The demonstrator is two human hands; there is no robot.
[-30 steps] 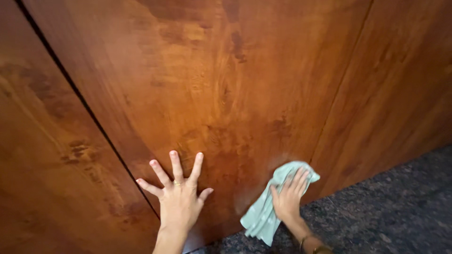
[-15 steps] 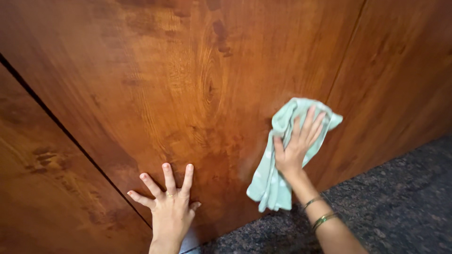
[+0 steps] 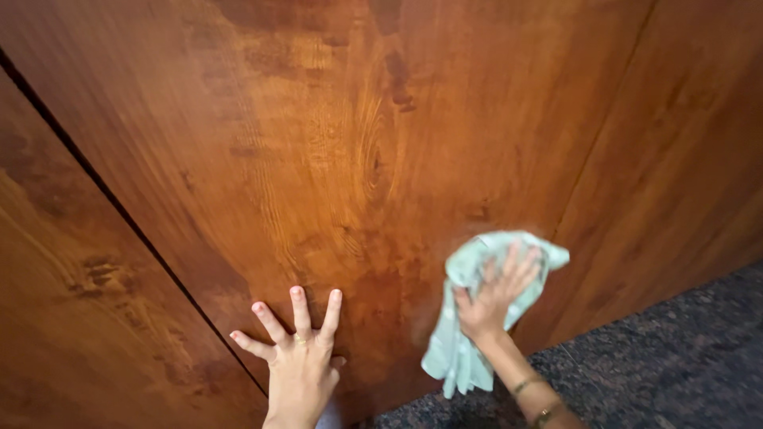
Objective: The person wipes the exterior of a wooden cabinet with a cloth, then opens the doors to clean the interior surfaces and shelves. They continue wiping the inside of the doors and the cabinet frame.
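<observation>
Left hand (image 3: 298, 367) flat on the panel (image 3: 342, 159), cloth (image 3: 461, 349) to its right.

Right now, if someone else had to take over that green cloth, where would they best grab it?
Probably by the loose tail of the green cloth, coming from below. The right hand presses the upper part flat against the wooden panel, so only the hanging lower end is free to pinch. The left hand rests spread on the panel, apart from it.
</observation>
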